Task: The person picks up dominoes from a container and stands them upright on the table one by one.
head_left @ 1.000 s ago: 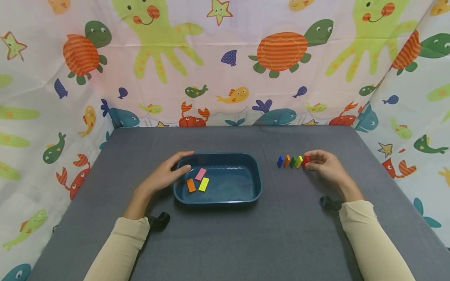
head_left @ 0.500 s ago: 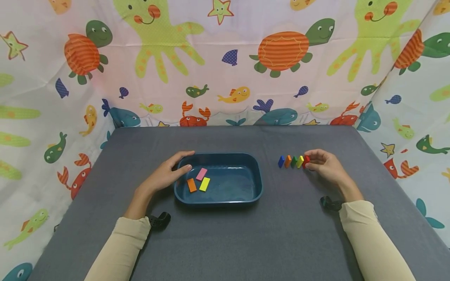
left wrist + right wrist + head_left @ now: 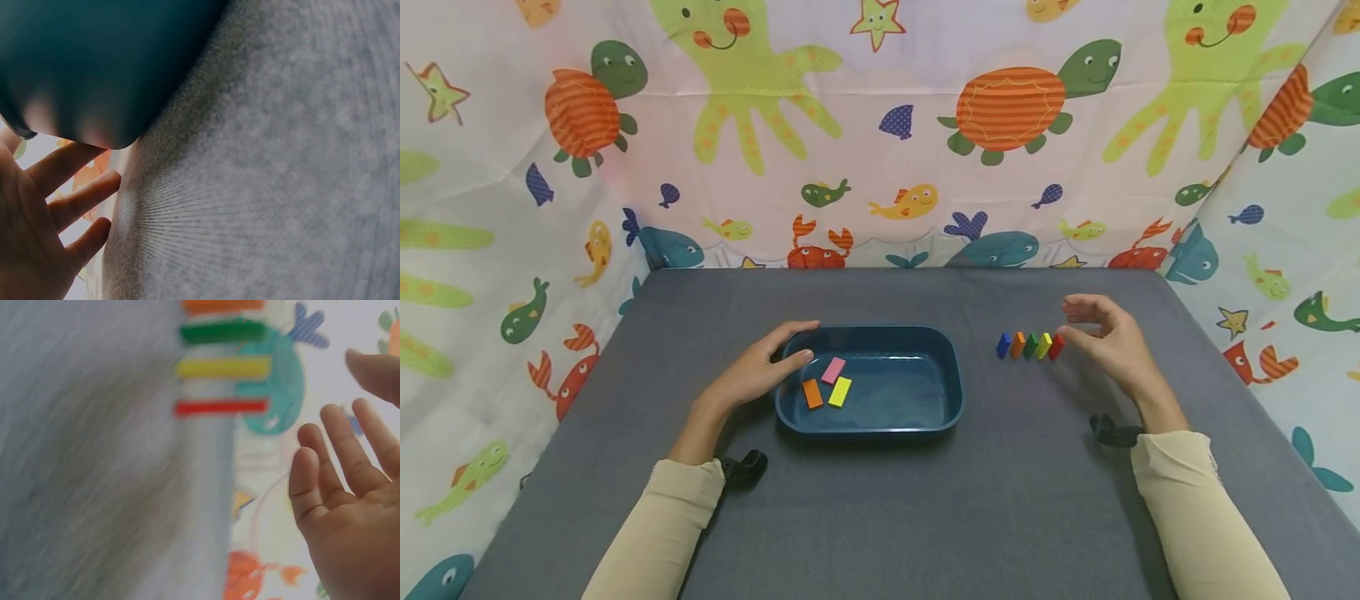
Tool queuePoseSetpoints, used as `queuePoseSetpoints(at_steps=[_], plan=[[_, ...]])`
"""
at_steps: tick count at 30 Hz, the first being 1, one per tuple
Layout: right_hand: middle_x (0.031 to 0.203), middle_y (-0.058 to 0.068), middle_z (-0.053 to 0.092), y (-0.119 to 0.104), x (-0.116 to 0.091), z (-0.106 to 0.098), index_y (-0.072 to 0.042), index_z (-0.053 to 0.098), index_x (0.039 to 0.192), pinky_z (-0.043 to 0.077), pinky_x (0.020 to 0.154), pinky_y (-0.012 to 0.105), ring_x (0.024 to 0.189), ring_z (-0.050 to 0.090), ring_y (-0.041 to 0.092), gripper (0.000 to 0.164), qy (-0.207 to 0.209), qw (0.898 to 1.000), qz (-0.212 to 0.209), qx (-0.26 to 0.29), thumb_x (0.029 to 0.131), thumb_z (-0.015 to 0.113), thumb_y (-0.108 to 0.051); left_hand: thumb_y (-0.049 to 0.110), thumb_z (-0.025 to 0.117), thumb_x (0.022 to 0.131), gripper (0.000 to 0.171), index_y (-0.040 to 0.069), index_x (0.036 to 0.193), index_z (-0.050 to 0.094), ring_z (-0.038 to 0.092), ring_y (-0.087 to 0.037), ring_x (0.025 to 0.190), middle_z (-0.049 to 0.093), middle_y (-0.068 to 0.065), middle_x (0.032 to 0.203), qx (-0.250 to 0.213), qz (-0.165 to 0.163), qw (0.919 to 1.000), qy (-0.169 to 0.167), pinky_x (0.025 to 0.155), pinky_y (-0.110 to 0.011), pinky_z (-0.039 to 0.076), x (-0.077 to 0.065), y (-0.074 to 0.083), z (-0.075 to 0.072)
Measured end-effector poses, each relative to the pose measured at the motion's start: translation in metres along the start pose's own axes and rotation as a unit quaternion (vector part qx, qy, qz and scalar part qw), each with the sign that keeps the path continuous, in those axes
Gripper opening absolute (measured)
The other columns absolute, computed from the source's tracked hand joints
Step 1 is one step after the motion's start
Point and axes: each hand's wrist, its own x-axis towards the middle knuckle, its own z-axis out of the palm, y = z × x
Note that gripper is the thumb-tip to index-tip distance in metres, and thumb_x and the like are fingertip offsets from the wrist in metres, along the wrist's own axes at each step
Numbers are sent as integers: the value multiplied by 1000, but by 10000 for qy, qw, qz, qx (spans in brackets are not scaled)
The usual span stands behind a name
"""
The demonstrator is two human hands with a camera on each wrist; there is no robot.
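Note:
My left hand (image 3: 748, 367) rests at the left end of a dark blue tray (image 3: 880, 433), its thumb over the rim and fingers at the far left corner. In the left wrist view the fingers look straight and spread beside the tray wall. Inside the tray lie a pink domino block (image 3: 832, 371), an orange one (image 3: 812, 394) and a yellow one (image 3: 840, 392). My right hand (image 3: 1112, 346) hovers, holding nothing, just beyond a red domino block (image 3: 1057, 347). That block stands upright at the right end of a row with yellow (image 3: 1043, 346), green (image 3: 1031, 346), orange (image 3: 1017, 345) and blue blocks (image 3: 1003, 346).
A grey cloth (image 3: 895, 517) covers the table. Patterned curtains (image 3: 865, 150) with sea animals rise along the back and both sides. The tray stands left of the block row, with bare cloth between them.
My right hand has let go of the red domino block and risen slightly back and right, its fingers spreading. The block stays standing. My left hand keeps its place on the tray.

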Motion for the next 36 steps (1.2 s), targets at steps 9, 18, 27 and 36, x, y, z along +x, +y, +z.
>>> queuePoseSetpoints(at_steps=[9,18,27,36], plan=[[127,-2,65,-62,-1,30,-11,58,138,52,84,17,110,63,11,44,-762,9929,-812,414,96,71,-20,44,59,102,53,45,151,40,63,-30,95,42,-6,154,-64,-66,9999,-89,72,-38,55,0,0,0],[131,15,65,-104,-3,86,-10,60,135,55,93,28,118,62,27,47,-1981,9656,-1388,956,91,77,-15,45,59,102,52,46,151,40,62,-33,104,42,-4,155,-79,-68,9999,-51,74,-37,55,1,-2,-1],[137,11,63,-128,-5,147,-12,58,139,52,99,58,126,59,27,57,-3034,9331,-1652,997,90,78,-31,45,59,102,52,47,151,40,53,-34,124,41,-4,159,10,-8,10000,-27,87,-43,53,1,-4,-2],[146,14,57,-145,-7,184,-13,54,143,50,104,55,132,54,35,66,-3604,9158,-1632,697,88,79,-39,49,59,101,53,43,151,41,46,-34,137,39,-3,161,-143,200,9997,-83,112,-66,39,0,-3,-3]])
